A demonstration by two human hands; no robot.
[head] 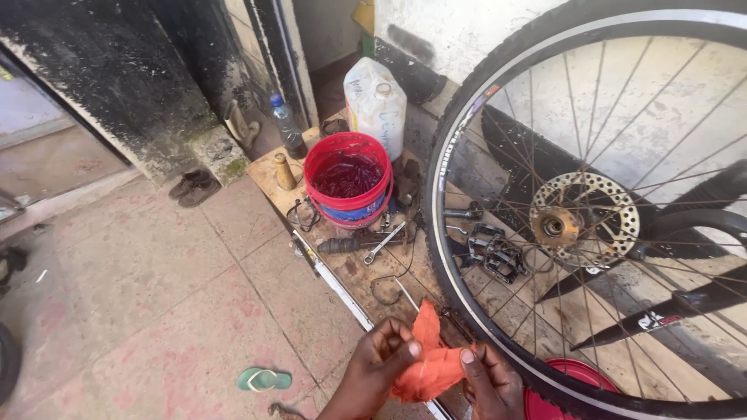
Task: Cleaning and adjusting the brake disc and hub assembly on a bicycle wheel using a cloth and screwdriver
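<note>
Orange rag point(429, 365) between hands, beside tyre point(455, 303).

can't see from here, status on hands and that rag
Left hand and right hand both pinching orange rag. Rag bunched, low beside wheel rim. Nothing between rag and tyre.

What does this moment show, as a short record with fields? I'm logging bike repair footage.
left hand: left hand pinches a crumpled orange cloth
right hand: right hand grips the same cloth
beside hands: black-tyred spoked bicycle wheel with a perforated metal brake disc
board behind: red plastic bucket, silver metal spanner, white plastic jerrycan
floor: green rubber sandal
</note>
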